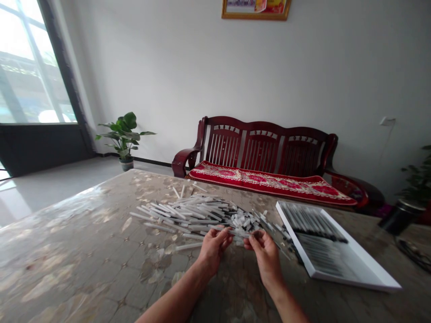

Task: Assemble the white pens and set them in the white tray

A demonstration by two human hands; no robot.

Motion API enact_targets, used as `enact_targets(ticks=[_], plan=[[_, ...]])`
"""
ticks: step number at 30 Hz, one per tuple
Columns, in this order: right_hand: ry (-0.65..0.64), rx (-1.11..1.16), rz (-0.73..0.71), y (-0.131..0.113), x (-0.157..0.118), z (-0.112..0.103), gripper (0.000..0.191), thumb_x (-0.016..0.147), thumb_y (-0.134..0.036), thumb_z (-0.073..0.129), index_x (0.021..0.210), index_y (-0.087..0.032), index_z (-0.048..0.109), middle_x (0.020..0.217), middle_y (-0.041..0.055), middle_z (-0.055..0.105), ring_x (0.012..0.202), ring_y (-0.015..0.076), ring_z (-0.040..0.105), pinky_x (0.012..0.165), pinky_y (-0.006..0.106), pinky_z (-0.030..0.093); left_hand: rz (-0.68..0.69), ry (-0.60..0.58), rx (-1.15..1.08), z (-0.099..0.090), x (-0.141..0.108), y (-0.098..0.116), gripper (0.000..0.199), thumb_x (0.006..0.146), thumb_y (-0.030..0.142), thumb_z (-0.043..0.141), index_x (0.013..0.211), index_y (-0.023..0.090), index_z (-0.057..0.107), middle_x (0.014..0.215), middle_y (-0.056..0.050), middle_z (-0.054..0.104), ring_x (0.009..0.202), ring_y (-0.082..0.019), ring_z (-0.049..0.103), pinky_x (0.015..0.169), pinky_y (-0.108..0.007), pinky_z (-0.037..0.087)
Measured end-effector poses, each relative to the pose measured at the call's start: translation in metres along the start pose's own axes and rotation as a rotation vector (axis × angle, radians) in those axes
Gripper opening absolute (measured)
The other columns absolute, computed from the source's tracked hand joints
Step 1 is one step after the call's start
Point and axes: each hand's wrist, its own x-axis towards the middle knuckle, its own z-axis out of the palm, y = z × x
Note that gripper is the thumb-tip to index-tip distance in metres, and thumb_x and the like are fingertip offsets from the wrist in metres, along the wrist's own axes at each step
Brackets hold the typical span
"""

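My left hand (215,244) is closed in a pinch at the near edge of a pile of whitish tubes (188,211). Facing it, my right hand (265,251) pinches too, fingertips together. A slim, translucent tube (239,233) spans the gap between both hands; its exact kind is too small to make out. Just beyond my fingers lie short clear caps (244,220), heaped at the right end of the pile. Dark thin pieces are mixed among the tubes.
To the right, a white tray (363,255) holds two rows of clear tubes with dark ends (313,222). A patterned cover spreads over the table (84,269). Behind it stands a red wooden bench (262,148); a potted plant (126,134) is at the left.
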Motion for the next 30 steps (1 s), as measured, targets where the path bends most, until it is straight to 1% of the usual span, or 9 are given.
enact_targets(ticks=[5,12,15,17,21,24,27,29,30], plan=[[0.011,-0.006,-0.013,0.006,0.003,-0.001,0.044,0.065,-0.057,0.079,0.084,-0.021,0.061,0.078,0.0029,0.072,0.073,0.0244,0.072,0.068,0.038,0.061,0.012,-0.010,0.019,-0.001,0.001,-0.001,0.033,0.058,0.018,0.092,0.074,0.016,0.062,0.072,0.000,0.073,0.064,-0.011,0.069,0.064,-0.019,0.058],[-0.027,-0.016,0.002,0.011,0.002,0.003,0.042,0.063,-0.054,0.081,0.080,-0.022,0.060,0.073,0.0029,0.072,0.069,0.0247,0.072,0.065,0.038,0.061,0.004,-0.036,0.073,0.000,-0.003,-0.006,0.045,0.043,0.026,0.097,0.070,0.016,0.062,0.071,-0.001,0.075,0.060,-0.011,0.068,0.063,-0.021,0.058],[-0.004,-0.027,-0.001,0.012,0.002,0.004,0.041,0.063,-0.053,0.081,0.078,-0.022,0.059,0.069,0.0023,0.071,0.067,0.0249,0.072,0.064,0.038,0.061,0.034,-0.034,0.105,0.001,-0.004,-0.008,0.047,0.043,0.029,0.097,0.071,0.016,0.061,0.070,-0.001,0.074,0.059,-0.012,0.068,0.063,-0.023,0.058],[0.013,-0.021,0.020,0.013,0.001,0.004,0.040,0.063,-0.053,0.081,0.078,-0.022,0.060,0.068,0.0021,0.071,0.066,0.0252,0.072,0.062,0.039,0.061,0.081,-0.041,0.132,0.002,-0.006,-0.008,0.049,0.044,0.032,0.096,0.072,0.016,0.060,0.071,-0.002,0.075,0.059,-0.012,0.068,0.063,-0.024,0.057],[0.021,0.013,0.100,0.012,0.000,0.003,0.035,0.065,-0.049,0.080,0.077,-0.023,0.061,0.069,0.0032,0.072,0.068,0.0271,0.072,0.061,0.041,0.062,0.186,-0.099,0.206,0.002,-0.011,-0.005,0.047,0.049,0.037,0.094,0.074,0.016,0.059,0.077,-0.005,0.076,0.059,-0.014,0.068,0.063,-0.026,0.057],[0.019,0.052,0.170,0.012,-0.002,0.005,0.032,0.063,-0.045,0.081,0.074,-0.023,0.061,0.070,0.0045,0.072,0.069,0.0288,0.073,0.060,0.042,0.062,0.230,-0.146,0.247,0.003,-0.014,-0.004,0.045,0.052,0.038,0.092,0.072,0.016,0.059,0.077,-0.006,0.076,0.061,-0.015,0.068,0.062,-0.027,0.057],[0.034,0.082,0.169,0.012,-0.005,0.010,0.028,0.066,-0.043,0.079,0.075,-0.025,0.061,0.069,0.0030,0.071,0.069,0.0275,0.072,0.061,0.040,0.061,0.227,-0.149,0.249,0.003,-0.014,-0.004,0.045,0.052,0.039,0.092,0.073,0.016,0.059,0.078,-0.006,0.076,0.062,-0.015,0.069,0.062,-0.026,0.057],[0.001,0.042,0.130,0.009,-0.007,0.013,0.027,0.072,-0.047,0.074,0.082,-0.026,0.062,0.073,0.0018,0.072,0.070,0.0258,0.072,0.060,0.038,0.059,0.197,-0.118,0.228,0.003,-0.011,-0.005,0.047,0.050,0.039,0.093,0.074,0.016,0.059,0.077,-0.005,0.076,0.063,-0.016,0.070,0.062,-0.026,0.057],[-0.033,-0.011,0.095,0.006,-0.008,0.014,0.028,0.075,-0.049,0.071,0.088,-0.026,0.063,0.079,0.0019,0.074,0.071,0.0251,0.072,0.061,0.037,0.059,0.177,-0.096,0.214,0.002,-0.010,-0.005,0.048,0.048,0.039,0.093,0.074,0.016,0.060,0.077,-0.004,0.076,0.064,-0.016,0.070,0.062,-0.025,0.056]])
